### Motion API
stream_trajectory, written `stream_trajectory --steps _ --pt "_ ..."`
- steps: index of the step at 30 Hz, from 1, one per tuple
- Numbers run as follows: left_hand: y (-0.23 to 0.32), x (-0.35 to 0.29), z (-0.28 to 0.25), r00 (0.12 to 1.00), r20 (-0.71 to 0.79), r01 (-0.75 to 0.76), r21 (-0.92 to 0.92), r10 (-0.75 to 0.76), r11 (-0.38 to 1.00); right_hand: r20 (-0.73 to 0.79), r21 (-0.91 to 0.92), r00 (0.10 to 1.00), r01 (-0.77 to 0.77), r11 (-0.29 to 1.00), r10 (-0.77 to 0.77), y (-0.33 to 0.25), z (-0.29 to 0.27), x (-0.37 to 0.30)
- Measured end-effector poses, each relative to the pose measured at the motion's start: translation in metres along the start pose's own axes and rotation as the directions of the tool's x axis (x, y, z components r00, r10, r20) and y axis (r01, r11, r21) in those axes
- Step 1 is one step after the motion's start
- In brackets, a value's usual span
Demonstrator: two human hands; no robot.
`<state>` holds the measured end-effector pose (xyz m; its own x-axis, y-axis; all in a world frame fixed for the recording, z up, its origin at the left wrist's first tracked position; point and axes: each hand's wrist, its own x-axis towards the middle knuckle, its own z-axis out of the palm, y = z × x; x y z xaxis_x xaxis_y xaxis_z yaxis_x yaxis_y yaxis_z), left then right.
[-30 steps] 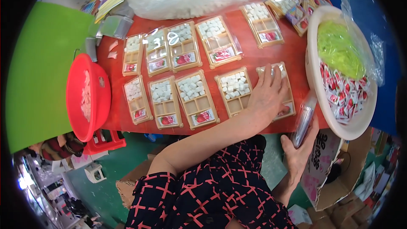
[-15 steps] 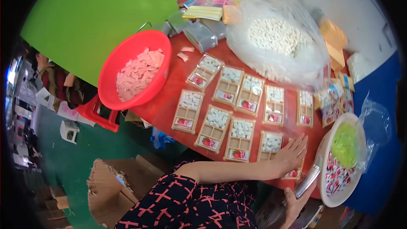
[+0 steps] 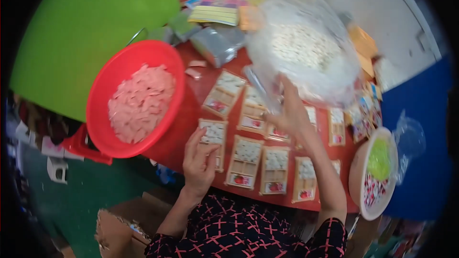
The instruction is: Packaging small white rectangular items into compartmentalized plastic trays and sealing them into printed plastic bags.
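Several small wooden trays with compartments lie in two rows across the red table. White pieces fill their far ends, and strawberry-printed packets lie at the near ends of most. My left hand point(image 3: 198, 165) is open, its fingers slightly bent and apart over the near edge of the leftmost front tray point(image 3: 213, 133); contact with it cannot be made out. Over the back-row trays point(image 3: 251, 123), my right hand point(image 3: 292, 114) is closed on a long, shiny, clear strip-like object point(image 3: 260, 86), slanting away to the far left. Blur hides its exact kind, and this arm covers part of the trays below.
A red basin point(image 3: 174, 110) of pink pieces stands at the left. A clear bag point(image 3: 351, 74) of white pieces is at the back. To the right, a white basin point(image 3: 355, 177) holds wrapped pieces and a green bag. Grey pouches point(image 3: 215, 45) lie behind the trays.
My right hand has carried the clear object from beside the white basin to the back-row trays. My left hand has moved from the right-hand trays to the leftmost front one. The view has shifted.
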<state>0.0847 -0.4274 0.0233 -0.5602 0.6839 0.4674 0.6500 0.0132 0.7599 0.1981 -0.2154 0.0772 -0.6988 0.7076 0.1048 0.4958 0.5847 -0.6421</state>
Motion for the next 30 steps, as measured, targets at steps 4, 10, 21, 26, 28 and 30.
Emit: stream_trajectory --steps 4,10,21,26,28,30 --pt "-0.028 -0.028 -0.051 0.963 -0.173 0.219 0.047 -0.208 0.975 0.061 -0.388 0.997 -0.02 0.921 0.047 -0.042 0.065 0.121" --pt "-0.047 -0.058 -0.082 0.914 -0.265 0.331 0.049 -0.308 0.942 0.008 -0.542 1.0 0.014 0.84 -0.012 -0.053 0.146 0.195" --pt "-0.053 -0.016 -0.054 0.962 0.064 0.27 -0.089 -0.265 0.959 -0.054 -0.54 0.981 0.127 0.832 -0.185 -0.051 0.183 0.243" --pt "-0.056 -0.008 -0.044 0.971 0.181 0.164 -0.015 -0.159 0.986 -0.019 -0.658 0.987 0.11 0.745 -0.162 -0.056 0.178 0.245" --pt "-0.057 -0.005 -0.04 0.967 0.202 0.152 0.016 -0.152 0.988 -0.167 -0.672 0.96 0.055 0.739 -0.224 -0.047 0.186 0.246" --pt "-0.055 -0.002 -0.033 0.962 0.24 0.128 0.019 -0.129 0.992 -0.187 -0.656 0.975 -0.032 0.754 -0.122 -0.036 0.192 0.258"
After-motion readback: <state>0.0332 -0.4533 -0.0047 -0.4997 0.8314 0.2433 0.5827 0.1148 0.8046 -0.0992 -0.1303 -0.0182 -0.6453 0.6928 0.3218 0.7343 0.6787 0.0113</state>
